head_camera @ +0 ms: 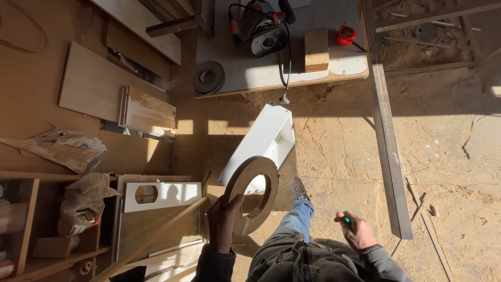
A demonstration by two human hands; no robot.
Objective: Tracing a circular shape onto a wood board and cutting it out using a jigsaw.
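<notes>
1. One wooden ring [252, 192] is being gripped at its lower left edge by the left hand [223, 222], standing upright above the sandy floor [449, 172], in front of a white box [266, 141].
2. Right hand [356, 230] is closing around a small green-tipped pen [346, 220].
3. One power router [263, 26], one wooden block [317, 49] and one red tape measure [346, 35] are lying on the workbench [250, 73].

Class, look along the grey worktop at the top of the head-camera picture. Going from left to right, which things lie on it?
Dark round ring-shaped disc at the worktop's left edge → black and red electric router with its cable → small rectangular wooden block → small red tape measure.
</notes>
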